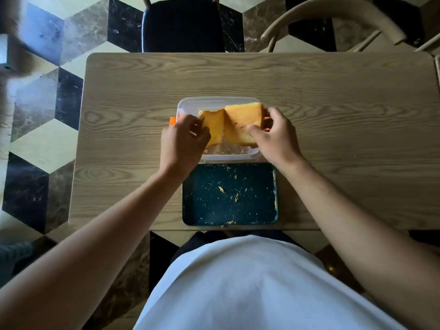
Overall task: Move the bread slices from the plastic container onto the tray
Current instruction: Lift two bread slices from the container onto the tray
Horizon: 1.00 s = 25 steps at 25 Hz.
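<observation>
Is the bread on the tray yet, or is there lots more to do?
Nothing is on the dark tray yet, only crumbs. In hand: the left hand grips one bread slice and the right hand grips the other bread slice, both over the plastic container. Left to do: carry both slices to the tray. No other slices show in the container.

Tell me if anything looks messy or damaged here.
Crumbs are scattered across the dark tray, though no slice lies on it. The left bread slice has a ragged, torn-looking top edge. More crumbs sit in the plastic container.
</observation>
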Available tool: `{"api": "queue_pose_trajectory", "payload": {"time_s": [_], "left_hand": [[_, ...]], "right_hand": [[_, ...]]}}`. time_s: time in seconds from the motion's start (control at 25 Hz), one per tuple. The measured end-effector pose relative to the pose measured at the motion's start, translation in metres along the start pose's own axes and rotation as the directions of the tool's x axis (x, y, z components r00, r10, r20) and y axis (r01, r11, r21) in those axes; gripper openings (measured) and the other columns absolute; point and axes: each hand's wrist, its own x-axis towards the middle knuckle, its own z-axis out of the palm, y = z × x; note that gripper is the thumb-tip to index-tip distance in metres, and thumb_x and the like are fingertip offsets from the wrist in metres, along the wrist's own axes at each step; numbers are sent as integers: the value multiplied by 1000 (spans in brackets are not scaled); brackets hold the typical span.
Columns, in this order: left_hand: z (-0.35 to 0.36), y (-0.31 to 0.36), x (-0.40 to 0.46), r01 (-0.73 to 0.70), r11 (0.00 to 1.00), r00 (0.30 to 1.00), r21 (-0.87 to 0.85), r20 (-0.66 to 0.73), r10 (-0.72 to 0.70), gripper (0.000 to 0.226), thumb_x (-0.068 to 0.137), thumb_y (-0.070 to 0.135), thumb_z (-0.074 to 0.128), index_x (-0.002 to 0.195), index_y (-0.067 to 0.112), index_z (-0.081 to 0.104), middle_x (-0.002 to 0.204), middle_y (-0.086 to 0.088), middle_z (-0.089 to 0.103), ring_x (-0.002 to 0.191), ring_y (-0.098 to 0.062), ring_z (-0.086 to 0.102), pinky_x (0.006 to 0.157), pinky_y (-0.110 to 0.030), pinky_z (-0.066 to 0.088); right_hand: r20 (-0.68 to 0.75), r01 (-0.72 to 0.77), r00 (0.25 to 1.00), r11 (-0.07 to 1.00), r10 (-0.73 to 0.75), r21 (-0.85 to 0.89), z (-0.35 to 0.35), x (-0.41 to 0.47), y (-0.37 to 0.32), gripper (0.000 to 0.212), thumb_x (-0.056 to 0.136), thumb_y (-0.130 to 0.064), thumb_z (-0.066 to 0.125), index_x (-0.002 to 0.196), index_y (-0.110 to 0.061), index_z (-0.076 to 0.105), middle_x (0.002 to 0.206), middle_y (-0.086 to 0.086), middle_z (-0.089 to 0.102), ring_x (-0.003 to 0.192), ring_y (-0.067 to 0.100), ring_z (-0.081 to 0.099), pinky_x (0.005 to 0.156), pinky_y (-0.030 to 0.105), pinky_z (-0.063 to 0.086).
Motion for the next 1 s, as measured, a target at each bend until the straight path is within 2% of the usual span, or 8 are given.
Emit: {"api": "queue_pose_trajectory", "payload": {"time_s": [0.08,0.28,0.36,0.44,0.56,0.68,0.8,1.0], "left_hand": [[-15,-6,-31,44,985,995,-167,-80,-58,10,83,18,73,79,11,67,67,8,63,58,1,58,56,-8,40],[-35,-49,-118,241,864,968,-442,42,-249,10,84,20,73,77,18,67,66,9,63,59,-1,54,54,-17,44],[-25,-69,-139,348,844,938,-409,138,-319,19,86,16,73,71,23,64,62,15,60,58,-2,52,55,-21,43],[-9,-84,-144,455,804,890,-382,224,-397,21,88,12,72,71,24,67,61,14,61,61,-9,54,58,-30,47],[14,-94,-127,520,769,849,-371,321,-419,6,88,14,72,83,14,72,71,-2,66,66,-19,59,57,-46,56],[30,-91,-103,549,740,825,-388,393,-406,8,90,17,72,86,24,71,83,-9,71,76,-24,67,60,-42,63],[45,-90,-88,620,708,768,-338,445,-460,3,90,20,71,93,18,70,98,-20,73,86,-30,71,72,-51,63],[52,-87,-79,623,769,743,-142,416,-525,42,83,43,76,110,12,67,102,-9,74,91,-26,72,84,-51,60]], "right_hand": [[12,-20,1000,986,18,167,-15,-28,12,23,79,-28,70,100,-23,65,95,-4,73,88,18,69,78,40,57],[141,-114,987,944,73,311,-37,-100,59,26,82,-25,70,106,-31,65,106,3,73,102,26,69,88,46,57],[205,-185,970,942,130,279,-30,-115,79,23,86,-18,70,106,-29,65,104,5,73,98,27,69,85,45,56],[230,-284,945,932,233,225,-17,-116,95,23,89,-10,67,107,-25,63,106,10,73,90,24,68,73,33,59],[248,-432,888,887,387,165,7,-95,111,30,90,-11,65,119,-15,58,113,16,67,86,20,65,60,27,59],[254,-499,858,842,447,206,23,-69,117,39,90,-15,66,127,-17,55,110,9,66,89,20,65,64,33,59],[255,-503,854,845,454,182,30,-53,119,31,90,-19,65,120,-22,58,108,5,66,87,15,64,62,27,53],[231,-539,829,838,510,85,30,-47,121,52,94,-18,62,141,-13,42,132,13,58,107,20,56,86,30,44]]}}
